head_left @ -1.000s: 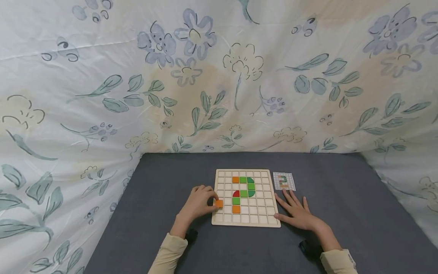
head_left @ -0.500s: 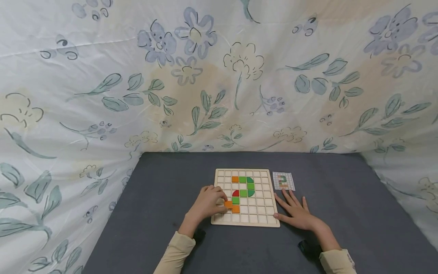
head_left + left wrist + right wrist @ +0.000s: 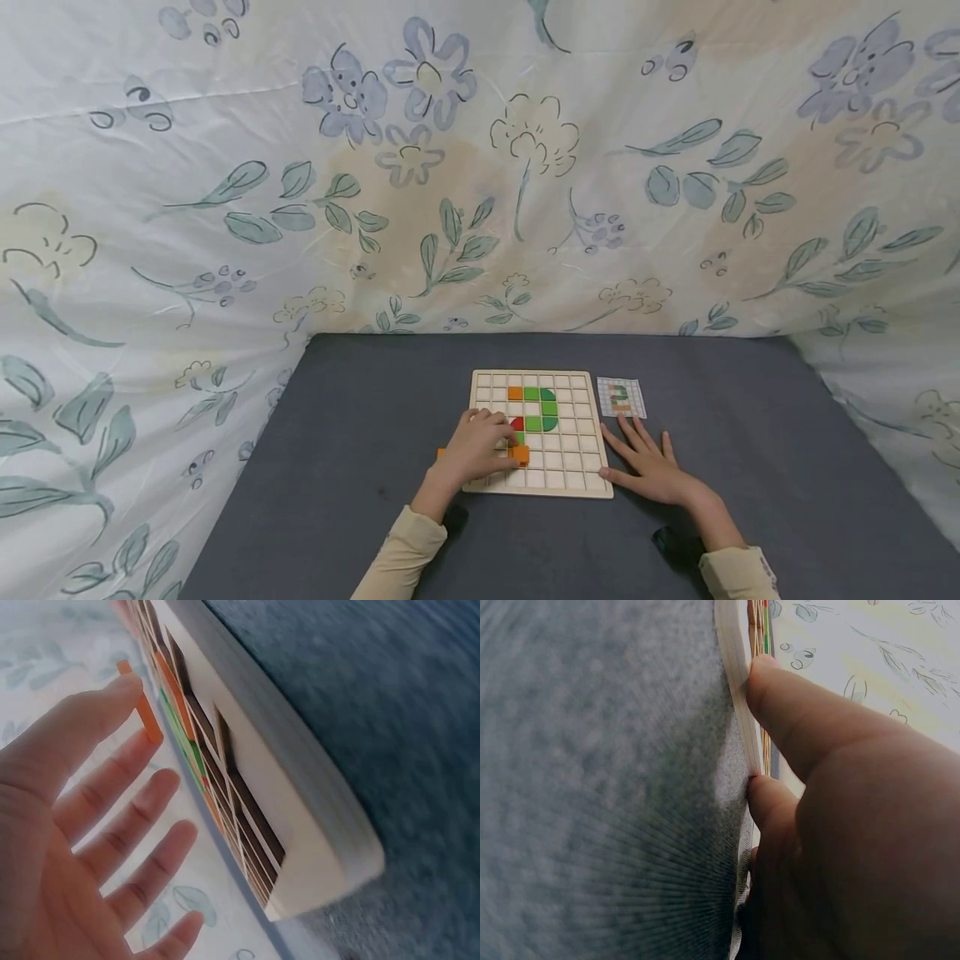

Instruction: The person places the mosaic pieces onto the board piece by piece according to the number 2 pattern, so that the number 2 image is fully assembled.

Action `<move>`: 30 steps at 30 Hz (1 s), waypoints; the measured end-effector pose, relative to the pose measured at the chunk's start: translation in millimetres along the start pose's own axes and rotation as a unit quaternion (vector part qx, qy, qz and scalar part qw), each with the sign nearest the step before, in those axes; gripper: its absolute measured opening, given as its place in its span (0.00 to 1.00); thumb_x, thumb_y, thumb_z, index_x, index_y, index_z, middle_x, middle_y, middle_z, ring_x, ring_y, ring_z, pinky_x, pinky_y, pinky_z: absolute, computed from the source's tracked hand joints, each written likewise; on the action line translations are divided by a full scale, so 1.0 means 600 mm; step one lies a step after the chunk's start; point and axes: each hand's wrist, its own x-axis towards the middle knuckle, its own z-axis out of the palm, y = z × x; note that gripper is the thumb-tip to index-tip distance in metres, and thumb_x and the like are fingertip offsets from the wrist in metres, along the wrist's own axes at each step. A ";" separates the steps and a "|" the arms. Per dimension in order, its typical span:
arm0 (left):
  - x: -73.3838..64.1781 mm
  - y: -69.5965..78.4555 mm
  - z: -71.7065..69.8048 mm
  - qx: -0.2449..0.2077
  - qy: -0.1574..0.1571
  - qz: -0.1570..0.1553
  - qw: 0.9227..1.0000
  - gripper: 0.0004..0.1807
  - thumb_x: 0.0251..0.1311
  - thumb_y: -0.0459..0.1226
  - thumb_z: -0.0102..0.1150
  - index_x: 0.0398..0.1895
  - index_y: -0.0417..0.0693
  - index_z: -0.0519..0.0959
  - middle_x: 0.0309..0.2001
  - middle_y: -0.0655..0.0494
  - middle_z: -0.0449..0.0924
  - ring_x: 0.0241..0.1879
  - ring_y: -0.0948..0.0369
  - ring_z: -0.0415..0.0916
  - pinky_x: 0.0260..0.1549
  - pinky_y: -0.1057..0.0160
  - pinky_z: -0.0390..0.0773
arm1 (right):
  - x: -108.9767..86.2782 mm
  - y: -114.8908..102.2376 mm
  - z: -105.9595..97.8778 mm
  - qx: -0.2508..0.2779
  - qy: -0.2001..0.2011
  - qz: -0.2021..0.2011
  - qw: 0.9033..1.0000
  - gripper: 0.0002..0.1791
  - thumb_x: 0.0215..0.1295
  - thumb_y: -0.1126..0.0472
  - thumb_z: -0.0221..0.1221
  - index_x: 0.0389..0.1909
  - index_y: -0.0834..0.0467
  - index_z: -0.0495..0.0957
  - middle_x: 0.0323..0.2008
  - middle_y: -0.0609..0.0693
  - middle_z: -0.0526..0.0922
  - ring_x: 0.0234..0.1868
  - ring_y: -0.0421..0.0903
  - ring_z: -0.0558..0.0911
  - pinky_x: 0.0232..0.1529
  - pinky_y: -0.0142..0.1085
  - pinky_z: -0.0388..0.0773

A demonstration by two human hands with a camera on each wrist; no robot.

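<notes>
Between thumb and index finger, my left hand pinches an orange square tile. In the left wrist view the tile is held above the wooden grid board, the other fingers spread apart. The head view has the held tile over the lower part of the board, overlapping the place of another orange tile. Green tiles, a red rounded tile and an orange tile lie in the grid, partly behind the hand. My right hand lies with fingers spread, its thumb on the board's right rim.
A small printed card with a coloured grid pattern lies right of the board, close to the right fingertips. Something orange shows left of the left hand, mostly hidden. A dark grey cloth covers the table; floral fabric hangs behind.
My left hand has carried the orange tile rightwards from the board's left edge to over its lower middle. Something orange has come into sight left of that hand. The right hand stays put.
</notes>
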 end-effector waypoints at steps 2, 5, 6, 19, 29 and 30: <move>0.002 0.004 0.002 0.003 -0.002 0.001 1.000 0.13 0.48 0.56 0.64 0.34 0.65 0.83 0.41 0.66 0.77 0.42 0.62 0.69 0.56 0.50 0.65 | 0.000 0.001 0.000 -0.002 -0.001 0.002 1.000 0.43 0.60 0.34 0.51 0.72 0.48 0.50 0.73 0.59 0.39 0.72 0.61 0.34 0.59 0.66 0.20; 0.006 0.009 0.004 0.003 -0.004 0.005 1.000 0.13 0.48 0.56 0.65 0.34 0.65 0.83 0.41 0.66 0.76 0.41 0.63 0.70 0.57 0.50 0.65 | 0.000 0.002 0.001 -0.006 -0.002 0.003 1.000 0.43 0.60 0.33 0.50 0.72 0.47 0.50 0.73 0.59 0.38 0.72 0.61 0.33 0.59 0.66 0.20; 0.007 0.011 0.005 0.001 -0.005 0.006 1.000 0.13 0.48 0.56 0.65 0.34 0.65 0.83 0.41 0.66 0.76 0.41 0.63 0.70 0.57 0.50 0.65 | 0.000 0.002 0.001 -0.007 -0.001 0.003 1.000 0.43 0.60 0.33 0.50 0.72 0.47 0.50 0.73 0.58 0.38 0.72 0.61 0.33 0.59 0.66 0.19; 0.017 0.029 0.008 0.003 -0.002 -0.001 1.000 0.13 0.46 0.56 0.66 0.33 0.65 0.83 0.37 0.65 0.75 0.38 0.63 0.68 0.56 0.48 0.64 | 0.002 0.004 0.004 -0.006 0.001 0.001 1.000 0.43 0.60 0.33 0.50 0.72 0.45 0.50 0.73 0.57 0.38 0.72 0.61 0.34 0.59 0.66 0.19; 0.019 0.032 0.013 0.011 0.002 -0.005 1.000 0.12 0.45 0.55 0.67 0.32 0.65 0.83 0.38 0.64 0.75 0.40 0.61 0.69 0.56 0.46 0.64 | 0.004 0.009 0.007 -0.014 0.002 0.003 1.000 0.43 0.60 0.33 0.50 0.72 0.44 0.49 0.73 0.57 0.38 0.72 0.60 0.34 0.59 0.66 0.20; 0.019 0.033 0.013 0.011 0.003 -0.004 1.000 0.12 0.45 0.55 0.68 0.32 0.65 0.83 0.38 0.63 0.75 0.40 0.61 0.69 0.56 0.46 0.65 | 0.004 0.010 0.008 -0.014 0.002 0.003 1.000 0.43 0.60 0.33 0.50 0.72 0.44 0.49 0.73 0.57 0.38 0.72 0.60 0.34 0.59 0.66 0.20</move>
